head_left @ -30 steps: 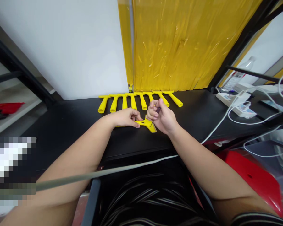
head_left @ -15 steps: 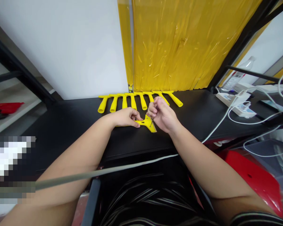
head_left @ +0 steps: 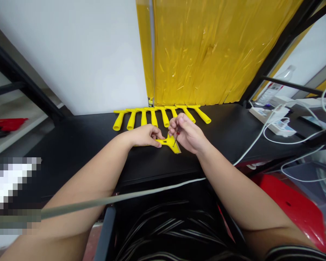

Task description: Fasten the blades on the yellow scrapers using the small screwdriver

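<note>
My left hand (head_left: 149, 135) is closed round the handle of a yellow scraper (head_left: 169, 142), holding it low over the black table. The scraper's wide head points right and has a thin pale blade edge. Above that head, my right hand (head_left: 187, 132) grips a small screwdriver (head_left: 177, 134) with a red part at its handle. Its thin shaft slants down to the lower part of the scraper head, at a screw spot. Most of the screwdriver's handle is hidden by my fingers.
Behind my hands, several yellow scrapers (head_left: 154, 117) lie in a row on the black table (head_left: 222, 127), against a white panel and a yellow taped panel. To the right are a power strip (head_left: 274, 121) with white cables and a plastic bottle (head_left: 277, 85). A pale cord (head_left: 152, 190) crosses before me.
The fingers of my right hand have turned slightly about the screwdriver, and its red part now shows. My left hand and the scraper have stayed in place.
</note>
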### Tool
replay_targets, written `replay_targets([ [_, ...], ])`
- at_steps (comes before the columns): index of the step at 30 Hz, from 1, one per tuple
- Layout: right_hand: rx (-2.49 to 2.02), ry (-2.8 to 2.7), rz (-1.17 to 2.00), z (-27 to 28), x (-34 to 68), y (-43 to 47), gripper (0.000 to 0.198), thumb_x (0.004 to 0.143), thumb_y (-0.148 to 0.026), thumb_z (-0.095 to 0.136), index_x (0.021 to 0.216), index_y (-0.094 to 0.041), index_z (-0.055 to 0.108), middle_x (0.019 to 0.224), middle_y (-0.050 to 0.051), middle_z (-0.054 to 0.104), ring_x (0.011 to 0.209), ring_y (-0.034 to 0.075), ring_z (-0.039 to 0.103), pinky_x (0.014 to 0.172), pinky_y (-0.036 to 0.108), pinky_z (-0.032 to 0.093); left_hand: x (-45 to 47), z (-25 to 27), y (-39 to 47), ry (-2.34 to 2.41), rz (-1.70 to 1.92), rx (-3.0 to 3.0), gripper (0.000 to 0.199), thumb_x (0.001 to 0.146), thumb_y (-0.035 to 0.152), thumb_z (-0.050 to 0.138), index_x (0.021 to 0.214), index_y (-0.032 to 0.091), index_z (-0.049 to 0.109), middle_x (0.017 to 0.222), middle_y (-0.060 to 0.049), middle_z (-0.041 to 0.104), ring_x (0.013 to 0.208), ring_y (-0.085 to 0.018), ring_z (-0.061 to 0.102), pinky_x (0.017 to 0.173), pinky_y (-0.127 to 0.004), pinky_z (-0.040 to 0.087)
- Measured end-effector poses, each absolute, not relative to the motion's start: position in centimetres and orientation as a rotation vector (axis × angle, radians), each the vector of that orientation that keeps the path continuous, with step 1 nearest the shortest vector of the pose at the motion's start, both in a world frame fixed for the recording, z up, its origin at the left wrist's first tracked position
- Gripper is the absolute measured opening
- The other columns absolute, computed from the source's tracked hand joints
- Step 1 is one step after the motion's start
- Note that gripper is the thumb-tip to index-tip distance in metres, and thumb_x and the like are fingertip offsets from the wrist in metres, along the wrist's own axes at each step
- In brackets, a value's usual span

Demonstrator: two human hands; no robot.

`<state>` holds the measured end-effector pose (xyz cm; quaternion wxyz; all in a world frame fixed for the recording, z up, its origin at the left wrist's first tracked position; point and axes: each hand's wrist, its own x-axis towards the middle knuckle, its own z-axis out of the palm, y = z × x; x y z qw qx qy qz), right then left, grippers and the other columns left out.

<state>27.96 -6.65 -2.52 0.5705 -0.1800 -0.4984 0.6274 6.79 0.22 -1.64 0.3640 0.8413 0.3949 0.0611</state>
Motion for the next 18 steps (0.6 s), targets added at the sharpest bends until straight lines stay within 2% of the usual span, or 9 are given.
replay_targets([
  [2,-0.463,-1.182,1.433,-2.5,27.96,-6.53,0.042,0.091,-0.052,0.075,0.075,-0.021,0.052,0.083,0.001,0.052,0.076,0.013,0.052,0.075,0.029,0.049,6.79,-1.66,0.23,1.024,0.161,2.16,0.048,0.066,0.044,0.086,0.105,0.017,0.079,0.073,0.002,0.06,0.069,-0.015,0.053,0.066,-0.028,0.038],
  [4,-0.496,-1.195,1.457,-2.55,27.95,-6.41,0.044,0.095,-0.057,0.067,0.074,-0.02,0.055,0.071,-0.002,0.045,0.065,0.012,0.046,0.071,0.03,0.049,6.78,-1.66,0.23,1.025,0.16,2.159,0.048,0.066,0.045,0.086,0.105,0.017,0.079,0.074,0.002,0.061,0.069,-0.015,0.053,0.066,-0.028,0.038],
  [6,-0.487,-1.185,1.514,-2.62,27.9,-6.39,0.042,0.097,-0.061,0.061,0.082,-0.022,0.058,0.061,-0.006,0.035,0.055,0.011,0.036,0.065,0.029,0.046,6.78,-1.63,0.23,1.023,0.155,2.157,0.047,0.066,0.045,0.086,0.104,0.017,0.078,0.075,0.001,0.062,0.069,-0.015,0.053,0.066,-0.028,0.038],
  [8,-0.455,-1.156,1.535,-2.63,27.83,-6.44,0.036,0.097,-0.059,0.062,0.093,-0.024,0.058,0.061,-0.007,0.034,0.053,0.011,0.033,0.063,0.028,0.044,6.79,-1.6,0.22,1.017,0.151,2.155,0.046,0.067,0.044,0.085,0.104,0.017,0.078,0.075,0.001,0.062,0.069,-0.015,0.054,0.065,-0.028,0.038],
  [10,-0.441,-1.125,1.509,-2.58,27.79,-6.51,0.031,0.095,-0.053,0.069,0.095,-0.026,0.054,0.067,-0.006,0.041,0.058,0.011,0.04,0.065,0.027,0.044,6.81,-1.59,0.22,1.015,0.154,2.153,0.047,0.067,0.043,0.085,0.105,0.017,0.079,0.076,0.001,0.063,0.07,-0.015,0.054,0.066,-0.028,0.038],
  [12,-0.454,-1.116,1.472,-2.51,27.79,-6.51,0.033,0.092,-0.048,0.074,0.088,-0.025,0.051,0.077,-0.004,0.05,0.068,0.012,0.049,0.068,0.027,0.046,6.83,-1.6,0.22,1.018,0.158,2.152,0.047,0.066,0.043,0.085,0.105,0.017,0.079,0.076,0.001,0.063,0.07,-0.015,0.054,0.066,-0.028,0.038],
  [14,-0.466,-1.126,1.454,-2.49,27.81,-6.48,0.036,0.093,-0.049,0.072,0.082,-0.022,0.051,0.081,-0.001,0.053,0.072,0.013,0.052,0.07,0.028,0.047,6.83,-1.62,0.22,1.018,0.159,2.151,0.048,0.066,0.043,0.086,0.106,0.017,0.079,0.076,0.001,0.063,0.069,-0.015,0.054,0.066,-0.028,0.039],
  [18,-0.449,-1.151,1.522,-2.68,27.79,-6.48,0.036,0.1,-0.056,0.06,0.089,-0.023,0.054,0.063,-0.007,0.037,0.054,0.011,0.035,0.064,0.028,0.044,6.88,-1.56,0.12,1.02,0.155,2.152,0.047,0.066,0.044,0.085,0.103,0.016,0.078,0.076,0.001,0.065,0.069,-0.015,0.054,0.066,-0.028,0.039],
])
